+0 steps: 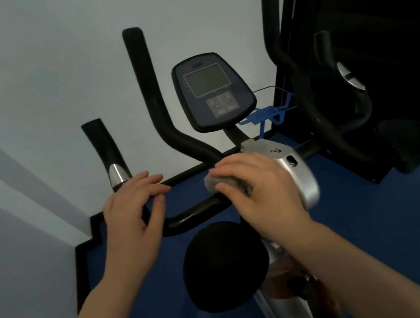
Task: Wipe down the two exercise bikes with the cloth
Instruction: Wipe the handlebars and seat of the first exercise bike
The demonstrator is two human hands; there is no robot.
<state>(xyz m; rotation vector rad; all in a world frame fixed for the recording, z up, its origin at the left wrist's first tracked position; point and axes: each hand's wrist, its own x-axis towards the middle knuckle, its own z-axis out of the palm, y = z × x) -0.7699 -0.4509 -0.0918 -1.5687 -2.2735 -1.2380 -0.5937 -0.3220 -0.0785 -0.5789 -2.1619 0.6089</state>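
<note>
An exercise bike fills the head view: black handlebars point(197, 212), a dark console point(212, 91) with a grey screen, a silver stem cover point(294, 171) and a black saddle point(224, 266) below. My right hand point(261, 192) grips a grey cloth point(218, 181) and presses it on the handlebar just left of the silver cover. My left hand point(133, 211) rests on the left bend of the handlebar, its fingers loosely curled over the bar. No second bike is in view.
A white wall stands close behind the bike, with a black skirting along the blue floor point(371, 217). A blue bottle cage point(264, 115) sits right of the console. A large black machine point(373, 30) with a padded arm rises at the right.
</note>
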